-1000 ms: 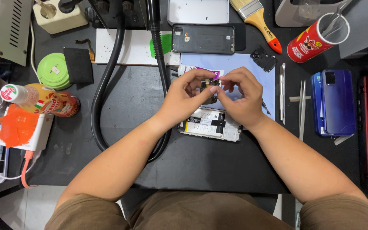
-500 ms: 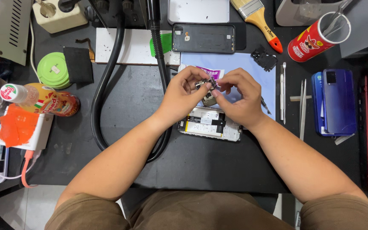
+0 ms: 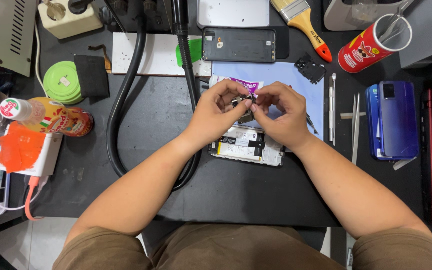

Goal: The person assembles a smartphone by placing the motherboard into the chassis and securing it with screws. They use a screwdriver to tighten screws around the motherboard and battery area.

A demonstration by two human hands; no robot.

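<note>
My left hand point(image 3: 219, 111) and my right hand point(image 3: 280, 114) meet above an opened phone point(image 3: 246, 145) that lies face down on the black mat with its battery and boards showing. Both hands pinch one small dark metal part point(image 3: 242, 101) between their fingertips, a little above the phone. A white and purple glue tube point(image 3: 236, 81) lies just behind the fingers. A dark phone back cover point(image 3: 239, 44) lies farther back.
A thick black hose point(image 3: 126, 95) curves across the mat on the left. Tweezers and a metal pry tool point(image 3: 332, 110) lie to the right, beside blue phones point(image 3: 395, 120). A red can with tools point(image 3: 371, 47), a brush point(image 3: 303, 22), a green tape roll point(image 3: 62, 81) and a bottle point(image 3: 51, 119) stand around.
The hands have lifted slightly and shifted the small part between the fingertips; the right hand's fingers have turned over it. The phone below has not moved.
</note>
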